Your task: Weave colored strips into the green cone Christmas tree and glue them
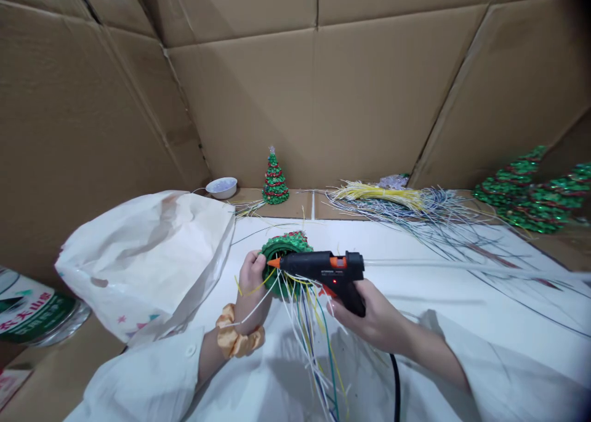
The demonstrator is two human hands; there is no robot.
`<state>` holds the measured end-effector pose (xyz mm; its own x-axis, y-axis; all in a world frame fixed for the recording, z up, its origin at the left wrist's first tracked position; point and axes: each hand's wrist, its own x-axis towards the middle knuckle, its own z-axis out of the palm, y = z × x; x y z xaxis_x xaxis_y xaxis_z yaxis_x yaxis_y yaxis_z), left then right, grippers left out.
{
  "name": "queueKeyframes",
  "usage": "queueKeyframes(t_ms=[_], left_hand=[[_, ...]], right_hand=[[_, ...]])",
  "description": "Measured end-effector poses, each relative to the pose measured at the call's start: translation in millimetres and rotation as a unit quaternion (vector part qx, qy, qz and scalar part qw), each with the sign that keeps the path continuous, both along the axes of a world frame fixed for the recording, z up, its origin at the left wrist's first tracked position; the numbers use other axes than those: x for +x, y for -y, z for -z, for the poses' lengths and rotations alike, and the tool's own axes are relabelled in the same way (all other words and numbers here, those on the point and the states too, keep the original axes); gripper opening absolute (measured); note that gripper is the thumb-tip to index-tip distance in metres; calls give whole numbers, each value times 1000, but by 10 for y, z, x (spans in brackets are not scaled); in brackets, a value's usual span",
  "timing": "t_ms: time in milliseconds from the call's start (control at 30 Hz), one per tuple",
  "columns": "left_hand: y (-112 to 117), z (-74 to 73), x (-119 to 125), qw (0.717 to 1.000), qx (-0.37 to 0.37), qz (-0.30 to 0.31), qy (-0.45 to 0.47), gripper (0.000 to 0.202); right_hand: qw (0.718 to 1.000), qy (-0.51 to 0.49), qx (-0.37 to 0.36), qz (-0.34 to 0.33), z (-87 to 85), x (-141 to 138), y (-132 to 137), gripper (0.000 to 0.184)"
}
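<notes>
My right hand (369,317) is wrapped round the grip of a black and orange glue gun (309,265). Its small red light is lit, and a long clear glue stick (415,265) sticks out of its back. The orange nozzle points left at the open base of a small green Christmas tree (289,240), which lies tipped toward me. My left hand (253,280) grips the tree's left rim, thumb on the edge. From inside the base, several white, yellow, green and blue wires (307,342) hang down toward me. The gun's body hides part of the tree.
Behind stands a finished-looking small tree (276,178) beside a white bowl (222,188). A white plastic bag (152,255) lies left. Bundled wires (392,197) spread across the back right, near larger green trees (535,194). Cardboard walls (295,101) enclose the white table (462,323).
</notes>
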<state>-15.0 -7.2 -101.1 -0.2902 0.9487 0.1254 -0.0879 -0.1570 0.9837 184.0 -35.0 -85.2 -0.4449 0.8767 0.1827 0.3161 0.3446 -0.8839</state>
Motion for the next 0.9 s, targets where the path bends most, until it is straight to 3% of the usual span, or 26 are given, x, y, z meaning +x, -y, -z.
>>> queueKeyframes(t_ms=[300, 433, 500, 700, 900], left_hand=[[-28, 10, -44, 999, 26, 28, 15, 23], [-13, -22, -10, 999, 24, 13, 31, 24], [1, -50, 11, 999, 22, 1, 38, 24], [15, -39, 5, 999, 26, 10, 21, 26], [-2, 105, -40, 997, 23, 54, 43, 25]], right_hand=[[987, 119, 112, -4, 35, 34, 18, 19], [981, 107, 161, -6, 20, 5, 36, 6], [978, 98, 181, -25, 17, -18, 19, 8], [976, 108, 176, -67, 56, -55, -17, 17], [971, 169, 169, -22, 39, -93, 27, 10]])
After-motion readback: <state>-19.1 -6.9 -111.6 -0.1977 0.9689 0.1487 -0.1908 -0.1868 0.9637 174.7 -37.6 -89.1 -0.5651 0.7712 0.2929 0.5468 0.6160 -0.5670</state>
